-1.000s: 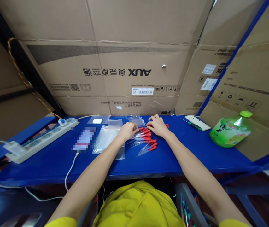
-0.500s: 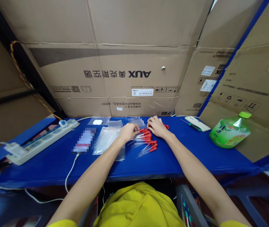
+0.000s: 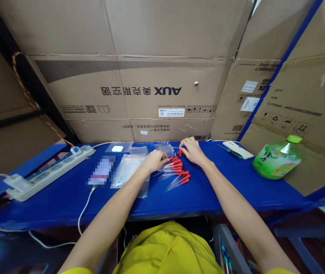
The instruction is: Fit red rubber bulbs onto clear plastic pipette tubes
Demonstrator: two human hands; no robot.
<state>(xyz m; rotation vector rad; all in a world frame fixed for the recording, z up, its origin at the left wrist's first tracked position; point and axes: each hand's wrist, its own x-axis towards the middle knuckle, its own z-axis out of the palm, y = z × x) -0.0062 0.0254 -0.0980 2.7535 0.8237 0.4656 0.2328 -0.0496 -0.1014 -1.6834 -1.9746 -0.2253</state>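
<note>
Several droppers [image 3: 176, 166], thin clear tubes with red rubber bulbs, lie fanned in a row on the blue table [image 3: 225, 190]. At their left, my left hand [image 3: 155, 160] is closed, fingertips pinched over the upper tubes; what it grips is hidden. My right hand [image 3: 191, 150] is curled over a small pile of red bulbs [image 3: 180, 152], fingers bent together. A thin streak like a tube reaches toward its fingertips, but I cannot tell whether they hold it. Between and behind both hands lie loose clear tubes [image 3: 165, 147] without bulbs.
Clear plastic bags [image 3: 126, 170] lie left of my left hand. Beyond them are a phone [image 3: 102, 170] on a cable, a white case [image 3: 117, 148] and a power strip [image 3: 53, 171]. At right stand a screwdriver [image 3: 234, 153], a white slab and a green bottle [image 3: 276, 158]. Cardboard [image 3: 142, 72] walls the back.
My right hand has moved slightly away from the droppers, back and to the right, uncovering red bulbs at its left side. My left hand has stayed nearly in place.
</note>
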